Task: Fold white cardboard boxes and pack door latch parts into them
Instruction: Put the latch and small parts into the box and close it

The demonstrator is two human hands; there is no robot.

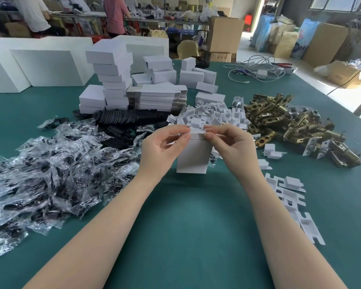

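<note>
A plain white cardboard box (193, 157) stands on a teal-green table (196, 215), with white folded boxes (113, 76) stacked behind, brass-gold latch parts (290, 124) at one side and black pieces in clear, glinting plastic bags (50, 163) at the other.

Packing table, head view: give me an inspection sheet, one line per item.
Surface: green table, crowded except near edge.
Job's things: upright white box; brass latch pile; flat blanks stack; folded boxes stack.
Clutter: clear bagged parts; white card inserts.
Grippers: left hand and right hand pinch the box's top flap.
Cables: grey cable tangle.
Surroundings: brown cartons; people at far benches.
</note>
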